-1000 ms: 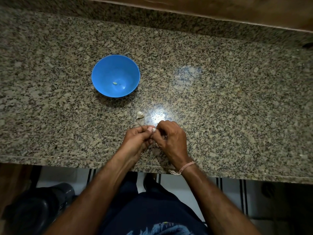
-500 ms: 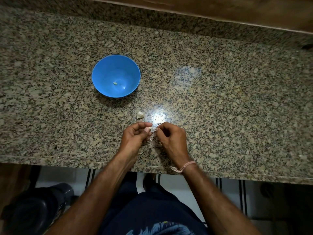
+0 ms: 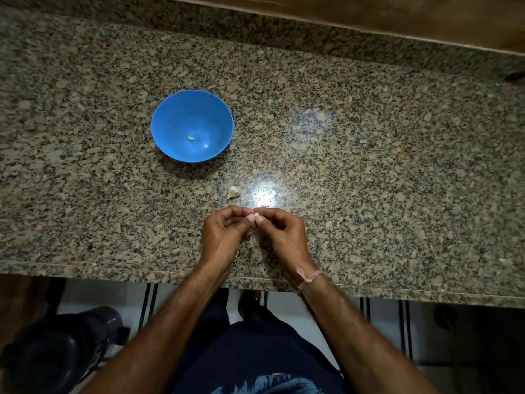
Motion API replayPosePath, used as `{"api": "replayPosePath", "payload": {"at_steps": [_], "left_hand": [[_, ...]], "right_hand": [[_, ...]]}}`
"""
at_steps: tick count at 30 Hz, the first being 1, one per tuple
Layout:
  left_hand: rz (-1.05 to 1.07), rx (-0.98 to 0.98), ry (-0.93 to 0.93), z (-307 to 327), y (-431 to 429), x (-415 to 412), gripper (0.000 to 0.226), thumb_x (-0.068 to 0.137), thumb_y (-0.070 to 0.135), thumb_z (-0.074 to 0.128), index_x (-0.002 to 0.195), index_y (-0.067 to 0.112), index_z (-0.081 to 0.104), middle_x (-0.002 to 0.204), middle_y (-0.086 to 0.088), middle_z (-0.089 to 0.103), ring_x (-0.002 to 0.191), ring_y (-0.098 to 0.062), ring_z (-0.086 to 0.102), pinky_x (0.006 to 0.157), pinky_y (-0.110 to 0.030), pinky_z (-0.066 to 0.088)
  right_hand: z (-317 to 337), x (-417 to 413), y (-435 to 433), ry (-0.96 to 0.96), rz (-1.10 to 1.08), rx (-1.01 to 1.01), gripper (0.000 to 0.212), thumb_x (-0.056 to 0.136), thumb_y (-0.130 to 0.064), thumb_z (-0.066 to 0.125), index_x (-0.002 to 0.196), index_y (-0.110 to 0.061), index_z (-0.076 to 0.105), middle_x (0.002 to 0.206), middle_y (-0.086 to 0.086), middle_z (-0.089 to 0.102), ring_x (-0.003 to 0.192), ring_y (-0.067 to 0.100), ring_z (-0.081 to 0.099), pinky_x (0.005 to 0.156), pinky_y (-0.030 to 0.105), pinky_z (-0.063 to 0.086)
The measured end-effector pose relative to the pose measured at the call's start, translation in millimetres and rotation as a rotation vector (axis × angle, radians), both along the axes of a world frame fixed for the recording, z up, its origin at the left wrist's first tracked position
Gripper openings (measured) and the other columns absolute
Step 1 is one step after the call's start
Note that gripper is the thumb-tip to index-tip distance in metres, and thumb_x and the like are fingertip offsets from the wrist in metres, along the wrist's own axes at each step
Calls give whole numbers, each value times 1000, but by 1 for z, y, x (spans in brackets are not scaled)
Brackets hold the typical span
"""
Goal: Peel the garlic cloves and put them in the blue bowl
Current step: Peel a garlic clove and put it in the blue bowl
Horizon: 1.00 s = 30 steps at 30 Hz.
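Note:
A small pale garlic clove [image 3: 256, 215] is pinched between the fingertips of my left hand [image 3: 224, 237] and my right hand [image 3: 284, 237], just above the granite counter near its front edge. Both hands have curled fingers and meet thumb to thumb around the clove. Just beyond the hands, an unpeeled garlic clove [image 3: 233, 191] lies on the counter. Further back and to the left stands the blue bowl [image 3: 170, 115], with one peeled clove [image 3: 191, 138] at its bottom.
The speckled granite counter [image 3: 369, 180] stretches wide to both sides, with a bright light reflection beside the loose clove. A wooden ledge [image 3: 369, 12] runs along the back. A dark round bin [image 3: 56, 354] stands on the floor at lower left.
Both hands have moved slightly away from me and turned, so the clove now shows between the thumbs. The bowl and the loose clove have not moved.

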<state>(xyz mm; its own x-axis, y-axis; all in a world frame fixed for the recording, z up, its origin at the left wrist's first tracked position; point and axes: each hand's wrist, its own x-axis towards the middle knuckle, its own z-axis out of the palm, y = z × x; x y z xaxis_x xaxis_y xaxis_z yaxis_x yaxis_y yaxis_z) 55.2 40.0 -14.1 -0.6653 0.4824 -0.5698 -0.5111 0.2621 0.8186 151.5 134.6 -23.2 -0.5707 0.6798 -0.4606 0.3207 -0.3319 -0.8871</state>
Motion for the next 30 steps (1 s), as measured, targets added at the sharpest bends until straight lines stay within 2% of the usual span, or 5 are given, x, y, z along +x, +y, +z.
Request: {"api": "replayPosePath", "payload": {"at_steps": [9, 14, 19, 24, 30], "left_hand": [[-36, 27, -11, 9, 1, -4, 15, 91, 3, 75, 104, 3, 68, 83, -12, 76, 79, -25, 72, 77, -36, 61], [-71, 31, -21, 7, 2, -7, 22, 92, -1, 73, 109, 6, 61, 86, -17, 75, 79, -22, 73, 69, -27, 60], [-108, -31, 63, 5, 5, -4, 15, 93, -1, 70, 105, 7, 65, 89, -15, 77, 80, -19, 75, 69, -23, 58], [-233, -267, 351, -3, 2, -3, 20, 94, 6, 70, 105, 23, 74, 95, 7, 76, 86, -17, 74, 74, -37, 65], [-299, -304, 647, 3, 6, 4, 8, 102, 22, 63, 107, 22, 69, 96, 10, 70, 86, -8, 67, 72, -33, 57]], "right_hand": [[6, 6, 2, 178, -1, -175, 29, 93, -4, 73, 121, 1, 72, 118, 13, 76, 114, 28, 72, 98, 44, 58], [7, 9, 8, 146, 42, -66, 24, 93, -1, 71, 116, 5, 73, 117, 11, 76, 110, 19, 73, 86, 25, 59], [4, 9, 5, 151, -11, -159, 20, 96, 4, 65, 113, 3, 74, 112, 12, 77, 107, 28, 73, 87, 33, 62], [1, 13, 9, 114, -98, -213, 18, 96, 0, 67, 112, -3, 75, 109, 16, 76, 94, 25, 70, 82, 32, 60], [2, 14, 13, 113, -113, -234, 13, 95, -3, 70, 108, -3, 73, 103, 20, 74, 86, 27, 66, 79, 35, 61]]}}
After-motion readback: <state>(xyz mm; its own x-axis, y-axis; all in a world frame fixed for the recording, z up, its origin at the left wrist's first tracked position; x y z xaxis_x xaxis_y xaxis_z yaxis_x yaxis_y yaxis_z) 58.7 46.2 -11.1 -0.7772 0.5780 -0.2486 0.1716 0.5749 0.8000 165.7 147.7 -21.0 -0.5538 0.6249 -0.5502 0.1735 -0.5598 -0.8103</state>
